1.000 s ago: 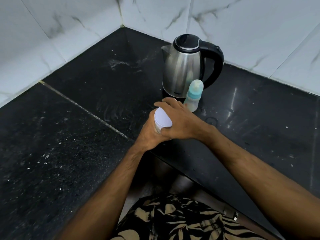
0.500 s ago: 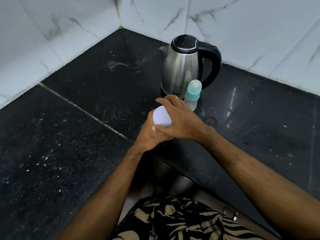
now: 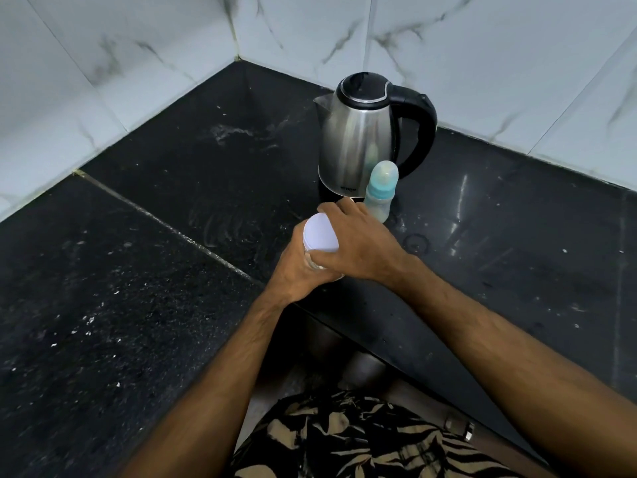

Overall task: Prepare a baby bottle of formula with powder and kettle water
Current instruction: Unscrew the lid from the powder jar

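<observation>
A small jar with a white lid (image 3: 320, 232) is held over the counter's front edge. My left hand (image 3: 297, 273) wraps around the jar's clear body from below. My right hand (image 3: 360, 241) grips the white lid from the right, fingers curled over its rim. The jar's contents are hidden by my hands. Just behind my right hand stands a baby bottle (image 3: 381, 191) with a teal collar and a clear cap on. A steel kettle (image 3: 358, 139) with a black lid and handle stands right behind the bottle, its lid down.
The black stone counter (image 3: 138, 270) runs into a corner of white marble-tiled walls (image 3: 103, 63). A seam crosses the counter on the left. The counter's front edge runs diagonally below my hands, with my patterned clothing (image 3: 362, 439) beneath it.
My hands stay on the jar and lid; my right hand's fingers have shifted slightly around the lid. The view has tilted a little.
</observation>
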{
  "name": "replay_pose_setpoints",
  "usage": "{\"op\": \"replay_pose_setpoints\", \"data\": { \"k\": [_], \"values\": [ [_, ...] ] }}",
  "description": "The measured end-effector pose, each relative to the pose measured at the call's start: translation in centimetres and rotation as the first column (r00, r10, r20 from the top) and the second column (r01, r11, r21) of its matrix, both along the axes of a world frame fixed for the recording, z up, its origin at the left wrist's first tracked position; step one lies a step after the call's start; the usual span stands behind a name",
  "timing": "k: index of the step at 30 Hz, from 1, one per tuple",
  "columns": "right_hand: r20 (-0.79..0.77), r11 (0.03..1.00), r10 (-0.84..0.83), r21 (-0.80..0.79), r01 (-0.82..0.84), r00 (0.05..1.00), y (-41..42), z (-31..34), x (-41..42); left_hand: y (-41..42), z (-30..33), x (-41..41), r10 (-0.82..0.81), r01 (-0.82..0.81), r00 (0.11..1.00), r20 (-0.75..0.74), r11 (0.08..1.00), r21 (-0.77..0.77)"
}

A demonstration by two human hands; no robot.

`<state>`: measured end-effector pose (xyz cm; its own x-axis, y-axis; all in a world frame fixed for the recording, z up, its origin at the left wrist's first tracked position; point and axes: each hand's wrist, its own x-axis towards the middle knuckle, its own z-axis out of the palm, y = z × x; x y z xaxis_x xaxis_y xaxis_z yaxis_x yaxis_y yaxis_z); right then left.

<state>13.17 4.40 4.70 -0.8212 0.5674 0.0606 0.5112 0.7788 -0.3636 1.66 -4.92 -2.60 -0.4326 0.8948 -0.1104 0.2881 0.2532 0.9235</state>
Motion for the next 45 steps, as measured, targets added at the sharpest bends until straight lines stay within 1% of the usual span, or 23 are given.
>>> {"op": "replay_pose_setpoints", "data": {
  "k": [4, 7, 9, 11, 13, 14, 17, 20, 22, 26, 30, 33, 39, 45],
  "values": [
    [-0.066, 0.999, 0.021, -0.026, -0.023, 0.998, 0.2, 0.0, 0.1, 0.0, 0.3, 0.1, -0.009, 0.009, 1.000, 0.020, 1.000, 0.007],
    [-0.176, 0.992, -0.012, -0.125, -0.010, 0.984, 0.7, 1.0, 0.4, -0.1, 0.4, 0.1, -0.016, 0.016, 1.000, 0.006, 1.000, 0.016],
    [-0.287, 0.973, -0.067, -0.231, -0.002, 0.956, 1.2, 1.7, 1.2, -0.1, 0.2, 0.1, -0.017, 0.017, 1.000, -0.002, 0.999, 0.028],
    [-0.396, 0.954, -0.107, -0.300, -0.018, 0.912, 1.6, 1.7, 2.6, -0.2, 0.1, 0.1, -0.026, 0.026, 1.000, -0.005, 0.999, 0.043],
    [-0.469, 0.930, -0.176, -0.368, -0.011, 0.865, 1.7, 0.7, 4.6, -0.1, -0.1, 0.3, -0.045, 0.046, 0.999, -0.007, 0.998, 0.050],
    [-0.481, 0.913, -0.220, -0.409, 0.005, 0.848, 1.6, -0.2, 5.8, -0.1, -0.2, 0.4, -0.050, 0.051, 0.999, -0.009, 0.998, 0.047],
    [-0.458, 0.890, -0.257, -0.455, 0.024, 0.851, 0.7, -2.7, 8.5, 0.0, -0.1, 0.0, -0.037, 0.038, 0.999, -0.024, 0.998, 0.047],
    [-0.418, 0.915, -0.191, -0.403, 0.007, 0.888, -0.7, -5.0, 10.1, 0.0, -0.1, -0.6, -0.025, 0.028, 0.999, -0.045, 0.998, 0.056],
    [-0.407, 0.921, -0.174, -0.389, 0.002, 0.897, -1.8, -6.5, 10.8, 0.0, -0.2, -0.6, -0.034, 0.037, 0.998, -0.045, 0.998, 0.054],
    [-0.410, 0.907, -0.234, -0.417, 0.047, 0.881, -3.0, -8.9, 11.7, 0.1, -0.1, -0.3, -0.045, 0.047, 0.998, -0.045, 0.998, 0.048],
    [-0.364, 0.913, -0.241, -0.401, 0.082, 0.900, -3.2, -10.7, 12.5, 0.0, 0.0, -0.3, -0.051, 0.052, 0.998, -0.032, 0.998, 0.046],
    [-0.342, 0.922, -0.223, -0.377, 0.084, 0.913, -3.2, -11.4, 12.8, 0.0, 0.1, -0.3, -0.050, 0.052, 0.998, -0.033, 0.998, 0.044],
    [-0.321, 0.917, -0.202, -0.393, 0.064, 0.925, -2.9, -11.4, 12.9, 0.0, 0.3, -0.3, -0.063, 0.063, 0.998, -0.014, 0.998, 0.024],
    [-0.347, 0.889, -0.264, -0.450, 0.087, 0.900, -2.4, -10.4, 13.0, 0.1, 1.0, -0.7, -0.085, 0.085, 0.996, 0.013, 0.996, -0.009]
  ]
}}
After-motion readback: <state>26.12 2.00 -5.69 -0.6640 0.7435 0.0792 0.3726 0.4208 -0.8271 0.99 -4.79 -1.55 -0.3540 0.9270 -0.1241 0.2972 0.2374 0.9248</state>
